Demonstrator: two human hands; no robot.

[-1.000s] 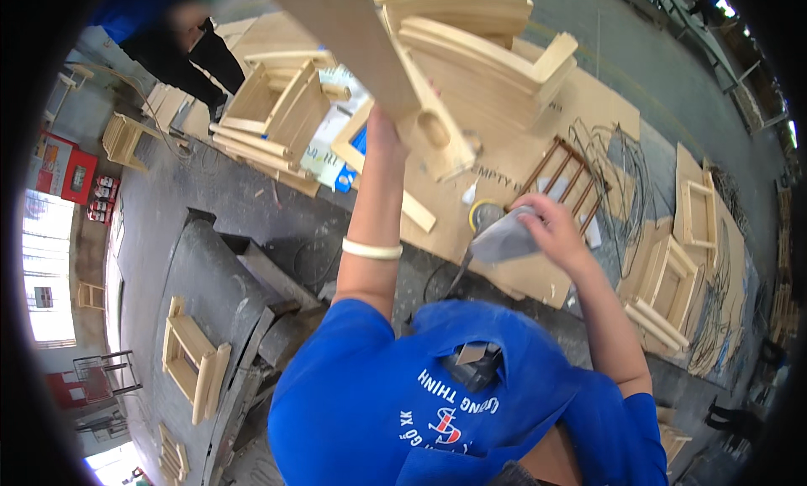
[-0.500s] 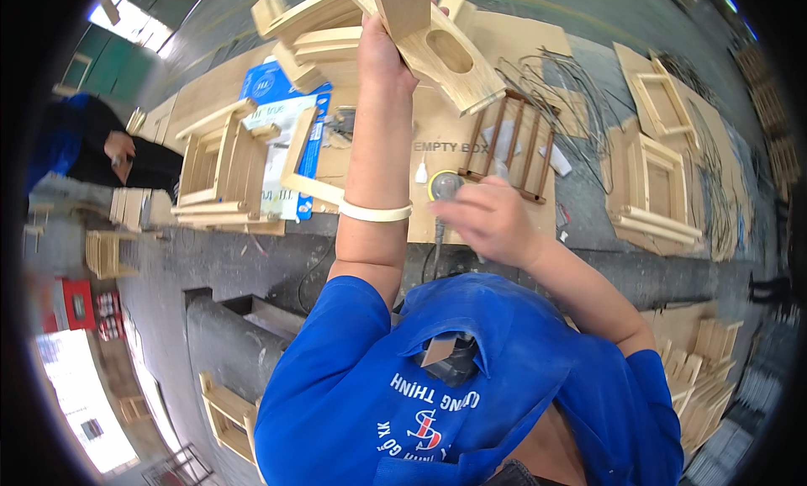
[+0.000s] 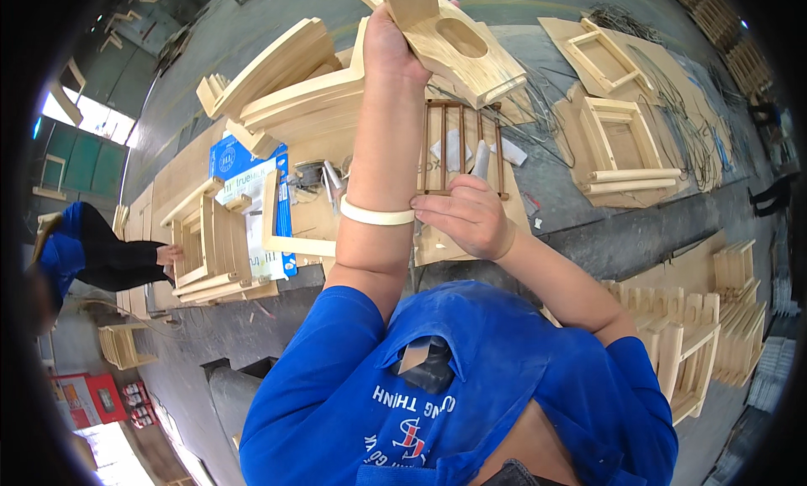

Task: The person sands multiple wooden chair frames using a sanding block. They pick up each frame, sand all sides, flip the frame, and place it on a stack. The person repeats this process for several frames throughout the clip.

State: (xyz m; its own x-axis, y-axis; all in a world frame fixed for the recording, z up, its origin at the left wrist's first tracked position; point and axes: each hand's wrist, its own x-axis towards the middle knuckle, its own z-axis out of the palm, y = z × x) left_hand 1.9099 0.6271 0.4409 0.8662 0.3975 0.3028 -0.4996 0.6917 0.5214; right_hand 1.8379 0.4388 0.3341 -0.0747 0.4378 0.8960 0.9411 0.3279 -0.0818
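Observation:
My left hand (image 3: 397,50) reaches far forward, its fingers wrapped around a pale wooden piece (image 3: 492,70) with an oval slot, joined to an upright board. A cream bangle (image 3: 378,214) circles my left forearm. Closer to my body, my right hand (image 3: 467,219) is closed, its fingertips beside the left forearm. A thin grey strip (image 3: 481,161) sticks up from its grip; I cannot make out its material. Just beyond the right hand lies a brown slatted rack (image 3: 462,120), with white pieces of paper (image 3: 455,154) among its bars.
Stacked curved wooden parts (image 3: 277,66) lie at the far left of the cardboard-covered table. Small wooden frames (image 3: 206,242) stand nearer left, where another person's hand (image 3: 170,256) touches them. More frames (image 3: 622,137) and loose cables lie right. Wooden pieces (image 3: 685,339) are stacked behind right.
The whole view has shifted. My right hand, blurred before, is now sharper and nearer my left forearm. The other person's hand has come onto the left frames. My left hand keeps its hold.

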